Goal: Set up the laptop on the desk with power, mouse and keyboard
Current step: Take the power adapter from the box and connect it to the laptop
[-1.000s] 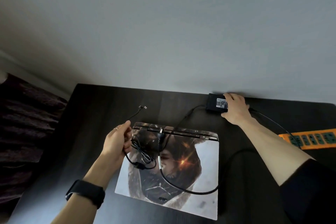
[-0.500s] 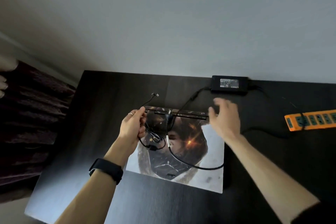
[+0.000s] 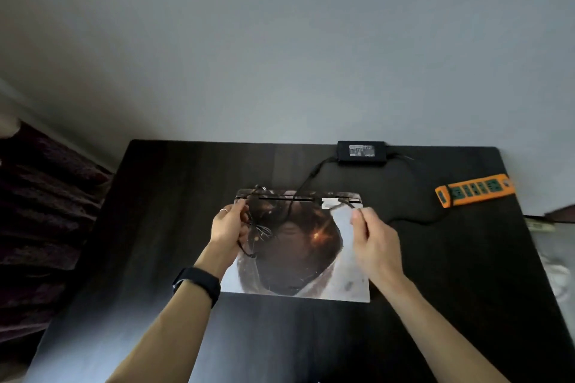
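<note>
Laptop: a closed laptop (image 3: 298, 258), its lid printed with artwork, lies flat at the middle of the dark desk (image 3: 155, 196)
Power: a black power brick (image 3: 361, 152) sits at the desk's back edge by the wall, and its charger cable (image 3: 311, 176) trails onto the lid; an orange power strip (image 3: 474, 190) lies well apart on the right; whether anything is plugged in cannot be told
Left hand: the left hand (image 3: 227, 227), with a black band (image 3: 196, 284) on the wrist, grips a loose cable bundle (image 3: 258, 232) over the lid's left side
Right hand: the right hand (image 3: 375, 239), fingers curled, pinches a dark cable end (image 3: 339, 204) near the lid's far right corner; it is too blurred to name the plug
Done, as judged: laptop and power gear are on the desk
Left, as judged: power to connect, lid to open, mouse and keyboard to add; neither is in view
</note>
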### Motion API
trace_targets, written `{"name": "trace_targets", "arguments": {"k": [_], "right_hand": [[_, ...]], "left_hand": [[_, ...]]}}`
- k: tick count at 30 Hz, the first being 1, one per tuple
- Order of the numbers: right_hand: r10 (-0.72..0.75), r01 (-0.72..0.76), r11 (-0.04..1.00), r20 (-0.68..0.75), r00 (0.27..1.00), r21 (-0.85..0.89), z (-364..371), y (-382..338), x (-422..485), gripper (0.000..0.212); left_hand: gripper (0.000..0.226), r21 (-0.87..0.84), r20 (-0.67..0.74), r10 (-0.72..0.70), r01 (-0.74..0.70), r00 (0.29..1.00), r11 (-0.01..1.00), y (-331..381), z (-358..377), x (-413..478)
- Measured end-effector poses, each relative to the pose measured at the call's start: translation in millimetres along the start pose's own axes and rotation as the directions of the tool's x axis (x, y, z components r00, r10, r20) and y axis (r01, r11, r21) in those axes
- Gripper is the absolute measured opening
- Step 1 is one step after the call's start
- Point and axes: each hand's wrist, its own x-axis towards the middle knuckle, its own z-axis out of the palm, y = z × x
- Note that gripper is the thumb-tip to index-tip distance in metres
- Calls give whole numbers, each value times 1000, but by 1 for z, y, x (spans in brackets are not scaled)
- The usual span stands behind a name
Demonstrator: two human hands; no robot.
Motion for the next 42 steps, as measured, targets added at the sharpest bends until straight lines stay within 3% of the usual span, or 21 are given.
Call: {"name": "trace_targets", "arguments": {"k": [3,6,9,13,17,19,21,24,27,29,31,32,34,37,42], "right_hand": [[-108,56,968,-206,973,-245,-63,21,1,21],[-77,-25,903,-219,973,-428,-92,56,-26,19],[64,-156,855,-197,978,-495,-97,100,-65,23],[343,-358,767,-130,930,-532,-88,136,-107,22],[571,-434,681,55,819,-590,-69,158,-138,30],[650,-494,612,37,759,-618,-61,161,-149,33],[676,-538,566,-23,737,-625,-52,153,-155,53],[566,-509,736,-8,825,-447,-37,117,-146,65],[494,-495,869,38,868,-1,-30,69,-112,53],[545,-557,765,135,827,325,-32,30,-80,37],[599,-642,500,303,741,582,-34,0,-49,22],[594,-665,384,380,709,641,-35,-11,-37,18],[530,-680,274,482,697,680,-32,-24,-23,22],[474,-652,229,503,723,723,-25,-34,-17,24],[502,-602,258,428,752,756,-17,-41,-16,11]], "left_hand": [[22,-152,54,55,-46,997,987,22,15,-9],[23,-152,187,130,-103,974,983,45,44,-26],[21,-99,340,200,-177,919,979,60,77,-45],[20,42,472,232,-284,851,958,56,103,-53],[20,205,514,197,-343,835,916,37,108,-53],[19,239,542,181,-357,821,903,32,104,-56],[19,264,573,175,-383,800,885,27,99,-57],[19,299,622,172,-435,764,849,20,90,-59],[17,383,681,166,-541,713,749,8,82,-60],[17,417,702,149,-571,697,707,-1,76,-61],[21,425,714,127,-571,688,702,-10,70,-64],[22,430,725,107,-568,681,702,-16,68,-64],[22,437,745,51,-546,665,715,-25,61,-65],[19,446,751,16,-526,660,725,-35,52,-66],[19,523,672,27,-500,740,690,-45,36,-60]]}}
